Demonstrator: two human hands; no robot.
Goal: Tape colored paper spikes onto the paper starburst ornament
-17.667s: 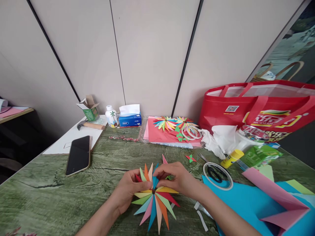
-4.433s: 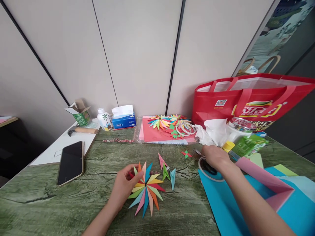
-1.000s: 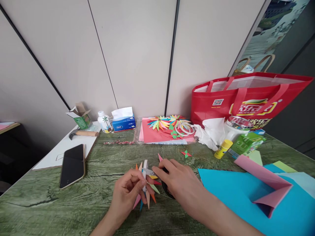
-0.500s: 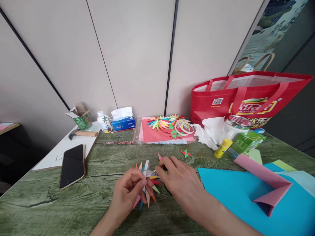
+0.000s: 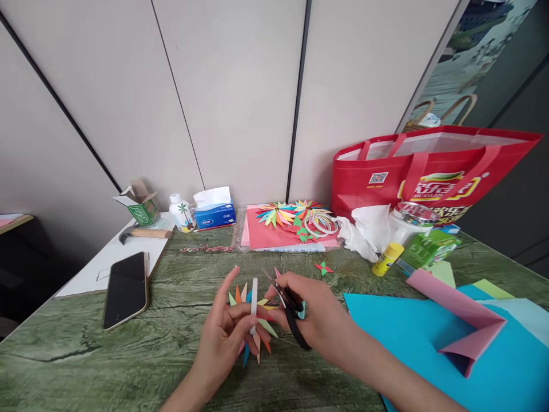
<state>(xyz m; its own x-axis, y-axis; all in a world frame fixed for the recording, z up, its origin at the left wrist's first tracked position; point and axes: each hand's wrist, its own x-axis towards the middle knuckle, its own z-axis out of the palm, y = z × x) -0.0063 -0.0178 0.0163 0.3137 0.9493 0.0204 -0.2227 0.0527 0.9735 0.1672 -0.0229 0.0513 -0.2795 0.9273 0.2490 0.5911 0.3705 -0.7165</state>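
Green wood-grained table [image 5: 128, 366] is stretching out beneath pale wall panels [image 5: 231, 97], and down at its near middle both hands are working close together. Left hand [image 5: 221, 332] is pinching a white roll of tape [image 5: 254, 306] edge-on between thumb and fingers, its index finger sticking up. Right hand [image 5: 315, 309] is gripping black-handled scissors [image 5: 293, 324], blades pointing up and left just beside the roll; thumb and forefinger are nearing the tape, though whether they're touching it, I can't tell. Below the left hand, a many-coloured paper star [image 5: 268, 328] is lying partly hidden, its points fanning out around the fingers. Farther off, a little red-and-green star [image 5: 324, 268] is lying alone, while blue sheets [image 5: 394, 332] and a folded pink sheet [image 5: 463, 320] are spreading out on the right. Behind them a yellow glue stick [image 5: 387, 259] is leaning near crumpled tissues [image 5: 364, 232], and a red bag [image 5: 377, 189] is standing by the wall. Over left, a phone [image 5: 126, 289] is lying near a hammer [image 5: 150, 233].
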